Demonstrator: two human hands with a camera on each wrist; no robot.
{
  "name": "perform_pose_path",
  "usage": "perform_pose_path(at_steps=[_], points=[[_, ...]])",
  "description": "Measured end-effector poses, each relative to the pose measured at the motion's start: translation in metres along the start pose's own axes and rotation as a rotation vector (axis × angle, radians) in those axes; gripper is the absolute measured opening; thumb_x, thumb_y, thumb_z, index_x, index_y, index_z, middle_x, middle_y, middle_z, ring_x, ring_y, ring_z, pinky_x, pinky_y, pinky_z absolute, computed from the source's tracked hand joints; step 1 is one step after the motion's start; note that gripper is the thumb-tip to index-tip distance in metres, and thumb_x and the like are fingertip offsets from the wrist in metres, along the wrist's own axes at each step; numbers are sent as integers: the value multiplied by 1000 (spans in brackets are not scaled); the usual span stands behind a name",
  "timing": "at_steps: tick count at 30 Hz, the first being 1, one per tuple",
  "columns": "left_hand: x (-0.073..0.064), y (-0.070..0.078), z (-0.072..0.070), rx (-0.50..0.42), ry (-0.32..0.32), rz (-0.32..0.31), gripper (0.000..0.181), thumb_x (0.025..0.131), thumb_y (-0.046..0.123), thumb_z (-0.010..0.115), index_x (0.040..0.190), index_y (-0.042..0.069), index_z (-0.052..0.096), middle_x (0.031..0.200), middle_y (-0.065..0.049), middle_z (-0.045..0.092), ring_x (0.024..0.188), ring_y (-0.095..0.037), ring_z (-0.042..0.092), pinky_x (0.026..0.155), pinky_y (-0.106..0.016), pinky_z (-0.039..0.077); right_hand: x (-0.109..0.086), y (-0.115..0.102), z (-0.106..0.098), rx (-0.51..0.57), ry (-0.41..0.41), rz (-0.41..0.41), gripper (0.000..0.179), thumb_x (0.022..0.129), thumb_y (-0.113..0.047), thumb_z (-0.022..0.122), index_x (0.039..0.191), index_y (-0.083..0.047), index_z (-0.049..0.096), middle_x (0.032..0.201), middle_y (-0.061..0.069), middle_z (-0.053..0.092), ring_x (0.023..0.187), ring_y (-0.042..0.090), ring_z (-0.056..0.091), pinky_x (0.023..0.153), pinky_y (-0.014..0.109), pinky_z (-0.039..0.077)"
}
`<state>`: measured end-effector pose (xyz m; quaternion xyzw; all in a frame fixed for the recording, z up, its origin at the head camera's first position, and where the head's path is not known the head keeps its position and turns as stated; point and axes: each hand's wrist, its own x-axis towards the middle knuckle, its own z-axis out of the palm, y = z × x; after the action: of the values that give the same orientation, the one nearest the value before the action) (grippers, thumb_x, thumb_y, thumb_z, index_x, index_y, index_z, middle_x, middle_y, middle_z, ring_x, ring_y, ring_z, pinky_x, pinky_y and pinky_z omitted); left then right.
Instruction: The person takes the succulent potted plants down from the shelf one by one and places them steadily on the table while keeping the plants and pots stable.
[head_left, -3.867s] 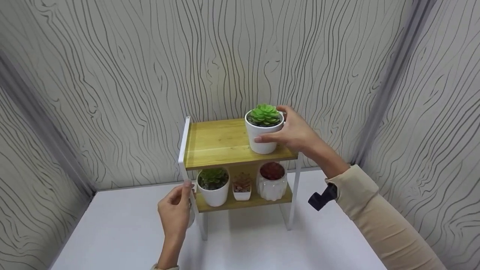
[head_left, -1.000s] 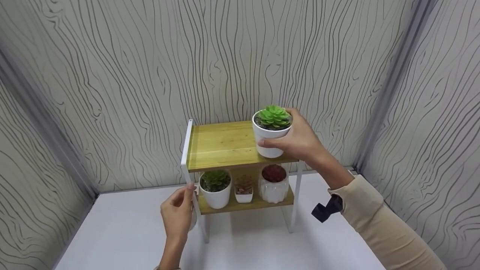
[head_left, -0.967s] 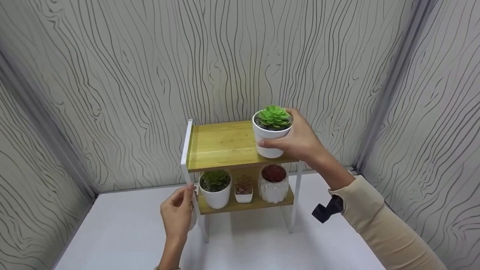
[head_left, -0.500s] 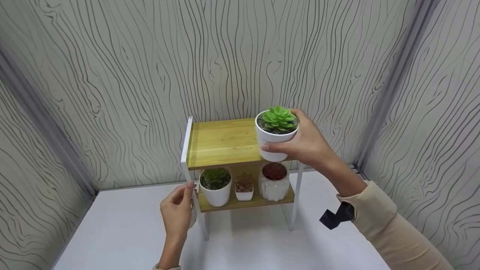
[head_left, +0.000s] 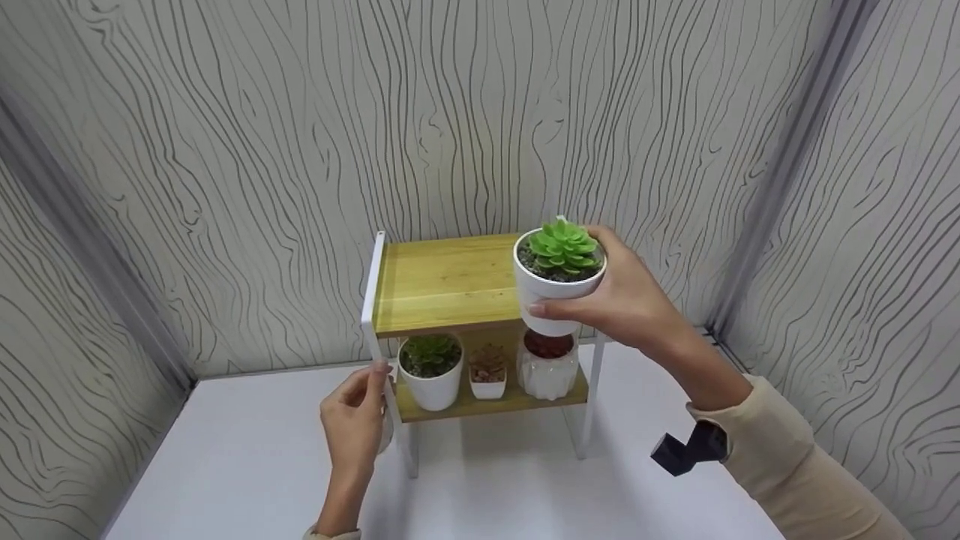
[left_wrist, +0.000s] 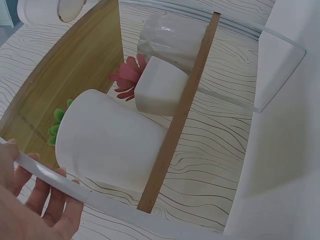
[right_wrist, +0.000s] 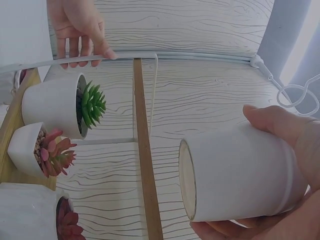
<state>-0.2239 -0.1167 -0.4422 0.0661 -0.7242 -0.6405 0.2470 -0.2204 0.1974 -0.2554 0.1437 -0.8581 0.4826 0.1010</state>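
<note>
My right hand (head_left: 637,307) grips a white pot with a bright green succulent (head_left: 551,291), thumb across its front. In the right wrist view the pot's base is apart from the upper board, so it is in the air at the front right of the two-tier shelf (head_left: 442,277). My left hand (head_left: 352,420) holds the white frame (left_wrist: 55,179) on the shelf's left side, fingers round the bar. On the lower board stand a white pot with a green plant (head_left: 437,391), a small square pot with a pinkish succulent (head_left: 488,390) and a ribbed white pot with a red plant (head_left: 549,379).
The shelf stands on a white table (head_left: 247,450) close to a back wall (head_left: 450,112) with a wood-grain pattern. Similar side walls rise at left and right. A dark device (head_left: 690,448) is strapped at the right wrist.
My right hand has moved the green succulent pot off the upper board, forward and slightly right. Its top tips a little more toward the camera. The left hand has stayed on the frame.
</note>
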Motion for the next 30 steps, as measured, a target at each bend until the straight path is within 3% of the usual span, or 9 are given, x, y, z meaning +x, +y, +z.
perform_pose_path(at_steps=[12, 30], points=[[0, -3, 1, 3, 22, 20, 27, 104, 32, 69, 107, 8, 81, 105, -11, 80, 85, -8, 68, 72, -20, 56, -12, 1, 1, 34, 3, -20, 102, 71, -26, 99, 152, -6, 42, 138, 12, 64, 127, 28, 61, 110, 48, 48], [0, -4, 2, -8, 11, 19, 25, 104, 31, 69, 110, 10, 81, 108, -10, 80, 85, -7, 67, 72, -20, 55, -27, 9, 3, -19, 5, -4, 102, 70, -32, 100, 152, -10, 43, 139, 9, 62, 129, 28, 60, 111, 51, 47]])
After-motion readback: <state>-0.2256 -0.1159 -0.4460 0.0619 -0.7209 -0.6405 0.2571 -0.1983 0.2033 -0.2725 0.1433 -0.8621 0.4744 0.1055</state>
